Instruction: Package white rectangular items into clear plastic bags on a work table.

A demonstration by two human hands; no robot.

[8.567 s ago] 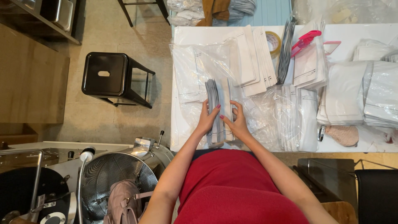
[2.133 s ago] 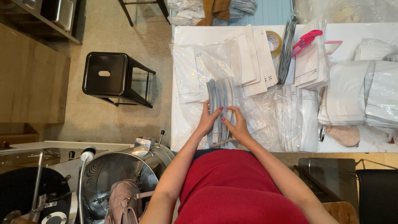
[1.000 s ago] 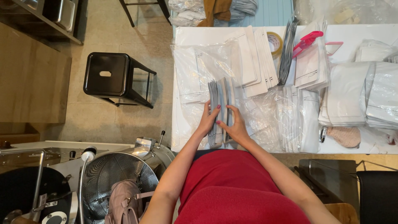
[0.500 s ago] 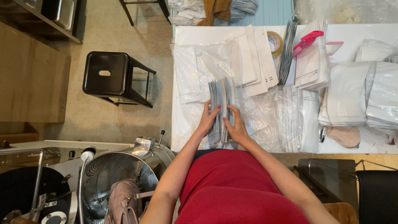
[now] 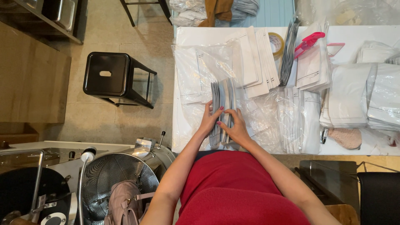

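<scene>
Both hands clamp a stack of grey pouches (image 5: 222, 109) standing on edge — left hand (image 5: 209, 121) and right hand (image 5: 236, 129) flanking it, its long axis running away from the body.

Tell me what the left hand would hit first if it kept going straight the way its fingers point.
Probably the grey pouch stack that the left hand already touches; further on, the fanned white pouches, though depth is unclear.

Both bare forearms extend forward from the torso and converge at centre. Left hand (image 5: 209, 121): palm turned inward, fingers pointing ahead and pressed flat. Right hand (image 5: 236, 127): fingers curled, knuckles up, apparently pinching; its fingertips lie just beside the left hand's.
</scene>
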